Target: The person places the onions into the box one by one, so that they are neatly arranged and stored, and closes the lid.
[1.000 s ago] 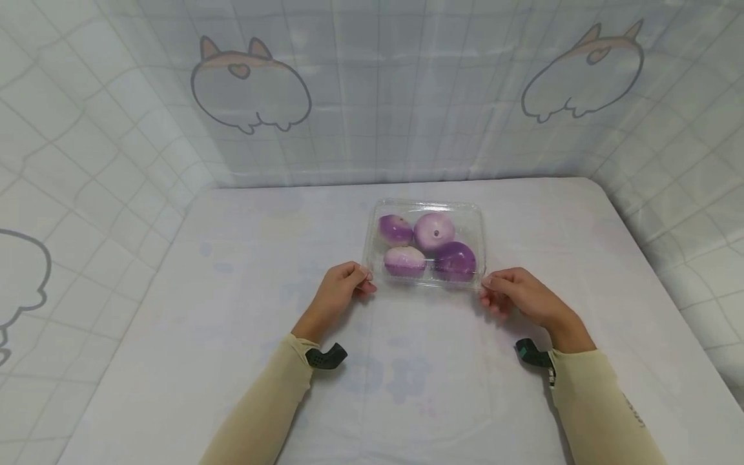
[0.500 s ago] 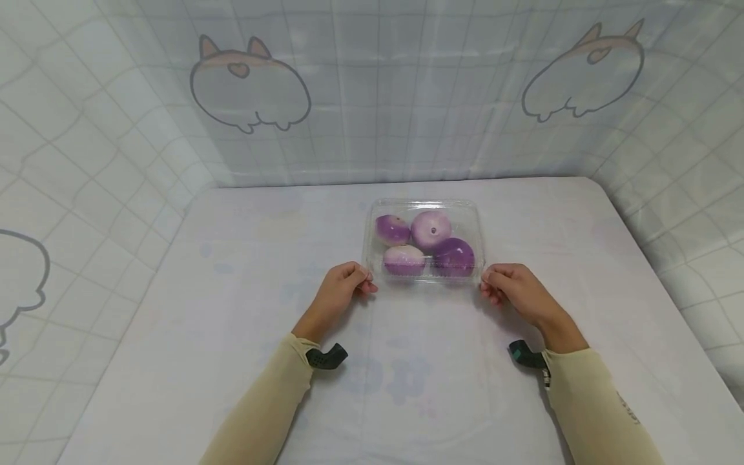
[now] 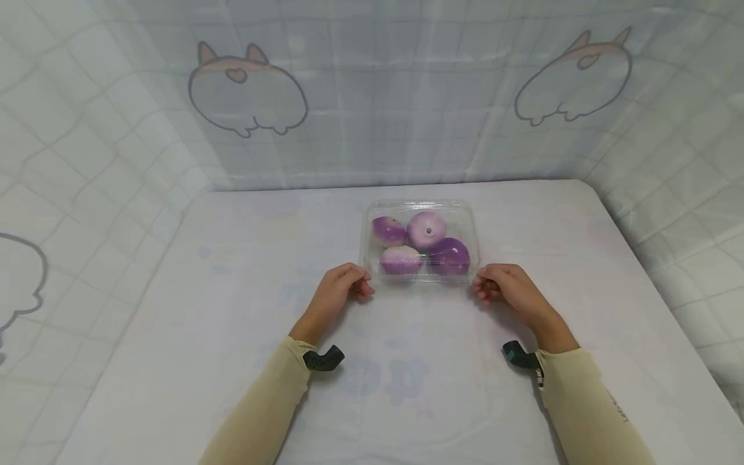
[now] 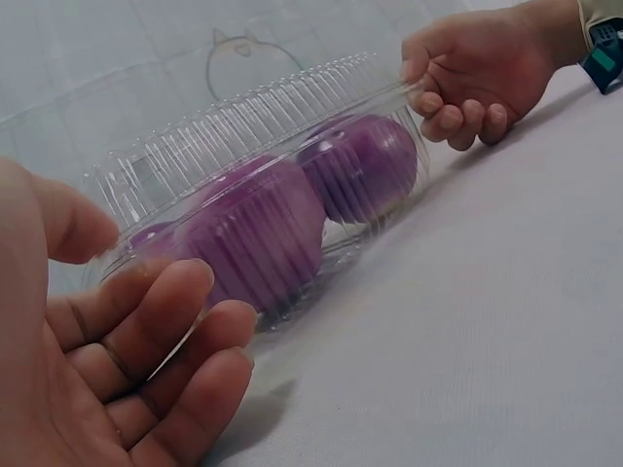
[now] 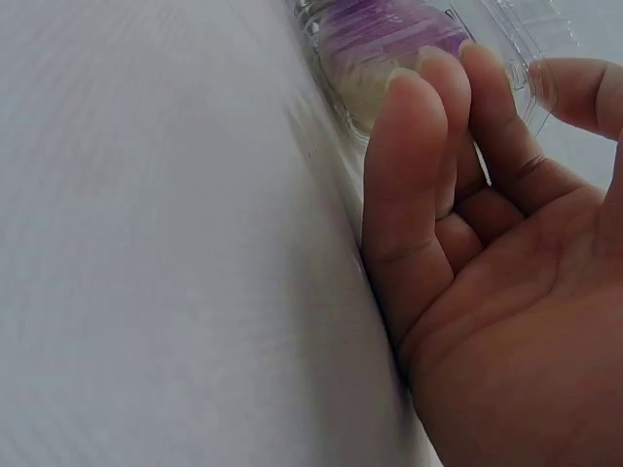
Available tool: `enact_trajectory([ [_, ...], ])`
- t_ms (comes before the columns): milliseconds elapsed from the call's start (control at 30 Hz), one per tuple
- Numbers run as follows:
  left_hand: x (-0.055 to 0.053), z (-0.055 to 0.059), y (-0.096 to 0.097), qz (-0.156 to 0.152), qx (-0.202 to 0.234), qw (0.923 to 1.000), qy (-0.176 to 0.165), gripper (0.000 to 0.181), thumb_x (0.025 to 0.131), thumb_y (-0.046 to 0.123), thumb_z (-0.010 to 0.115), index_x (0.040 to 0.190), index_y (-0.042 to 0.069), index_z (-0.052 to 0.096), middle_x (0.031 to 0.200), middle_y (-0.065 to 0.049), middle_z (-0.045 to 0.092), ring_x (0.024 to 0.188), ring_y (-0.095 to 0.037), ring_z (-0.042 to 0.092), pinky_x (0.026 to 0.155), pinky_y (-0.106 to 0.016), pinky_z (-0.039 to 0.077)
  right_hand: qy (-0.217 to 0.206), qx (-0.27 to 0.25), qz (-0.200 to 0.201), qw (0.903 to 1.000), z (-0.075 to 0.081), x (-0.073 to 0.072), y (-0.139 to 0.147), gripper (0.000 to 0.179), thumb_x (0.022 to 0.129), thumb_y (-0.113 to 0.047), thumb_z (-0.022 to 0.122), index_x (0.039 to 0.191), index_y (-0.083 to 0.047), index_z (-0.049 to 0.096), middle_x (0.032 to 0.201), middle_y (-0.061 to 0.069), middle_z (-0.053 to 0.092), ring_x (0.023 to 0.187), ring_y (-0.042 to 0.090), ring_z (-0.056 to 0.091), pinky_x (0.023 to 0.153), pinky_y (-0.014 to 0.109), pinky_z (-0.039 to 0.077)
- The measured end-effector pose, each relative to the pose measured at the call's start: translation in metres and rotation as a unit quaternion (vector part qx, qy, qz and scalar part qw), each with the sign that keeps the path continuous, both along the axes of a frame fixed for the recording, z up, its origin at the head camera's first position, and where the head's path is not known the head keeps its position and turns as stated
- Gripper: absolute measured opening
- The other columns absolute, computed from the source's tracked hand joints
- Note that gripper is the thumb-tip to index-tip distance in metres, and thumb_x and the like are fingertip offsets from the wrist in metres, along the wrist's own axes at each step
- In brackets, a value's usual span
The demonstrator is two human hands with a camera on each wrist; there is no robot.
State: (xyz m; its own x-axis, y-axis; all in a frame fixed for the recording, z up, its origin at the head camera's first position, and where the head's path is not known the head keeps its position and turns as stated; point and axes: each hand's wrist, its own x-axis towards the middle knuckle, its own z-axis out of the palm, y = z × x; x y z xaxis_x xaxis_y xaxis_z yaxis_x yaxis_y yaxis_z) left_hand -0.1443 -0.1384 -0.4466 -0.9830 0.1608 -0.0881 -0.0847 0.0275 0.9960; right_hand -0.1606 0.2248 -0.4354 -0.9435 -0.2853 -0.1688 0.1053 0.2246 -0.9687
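Observation:
A clear plastic clamshell box [image 3: 418, 205] with ribbed walls rests on the cloth, its lid down over the base. Inside lie several round purple-and-white vegetables that look like red onions [image 3: 427, 230]; two of them [image 4: 258, 229] show large through the ribs in the left wrist view. My left hand [image 3: 344, 285] pinches the rim at the box's near left corner between thumb and index finger, the other fingers loosely bent below. At the near right corner, my right hand [image 3: 508, 289] holds the rim the same way, its lower fingers [image 5: 404, 146] beside the wall.
A white cloth [image 3: 383, 387] with faint prints covers the table. Grid-patterned curtains with animal drawings [image 3: 247, 97] hang behind it and on both sides. Dark wrist devices [image 3: 323, 358] sit on both sleeves.
The box's near right corner has shifted slightly away and to the left, with my right hand following it. My left hand keeps its grip almost in place. The head view has shifted a little.

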Motion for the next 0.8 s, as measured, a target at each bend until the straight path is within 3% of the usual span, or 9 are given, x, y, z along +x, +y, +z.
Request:
enact_trajectory([
  [400, -0.0006, -0.0024, -0.0009, 0.017, -0.003, 0.9998, -0.008, 0.027, 0.101, 0.017, 0.055, 0.084, -0.002, 0.061, 0.078, -0.012, 0.069, 0.074, -0.022, 0.068, 0.07, -0.032, 0.057, 0.008, -0.016, 0.023, 0.9996, -0.0008, 0.0005, 0.0009, 0.044, 0.106, -0.022, 0.044, 0.103, 0.018, 0.062, 0.089, 0.02, 0.066, 0.074, 0.018, 0.062, 0.069, 0.032, 0.059],
  [600, -0.0007, -0.0024, -0.0013, 0.004, -0.019, 0.9998, -0.002, 0.026, 0.103, 0.016, 0.055, 0.085, -0.003, 0.061, 0.081, -0.013, 0.07, 0.078, -0.024, 0.067, 0.074, -0.034, 0.057, 0.013, -0.029, 0.036, 0.9988, 0.0006, 0.0016, 0.0011, 0.04, 0.105, -0.018, 0.049, 0.102, 0.02, 0.062, 0.089, 0.02, 0.066, 0.074, 0.017, 0.062, 0.068, 0.031, 0.058],
  [800, -0.0002, -0.0009, -0.0019, 0.004, -0.048, 0.9988, 0.009, 0.028, 0.103, 0.016, 0.055, 0.081, -0.001, 0.057, 0.079, -0.013, 0.068, 0.082, -0.026, 0.068, 0.079, -0.033, 0.054, 0.009, -0.031, 0.025, 0.9992, 0.0043, 0.001, -0.0008, 0.034, 0.103, -0.01, 0.048, 0.102, 0.021, 0.06, 0.087, 0.014, 0.067, 0.074, 0.015, 0.061, 0.067, 0.029, 0.057],
])
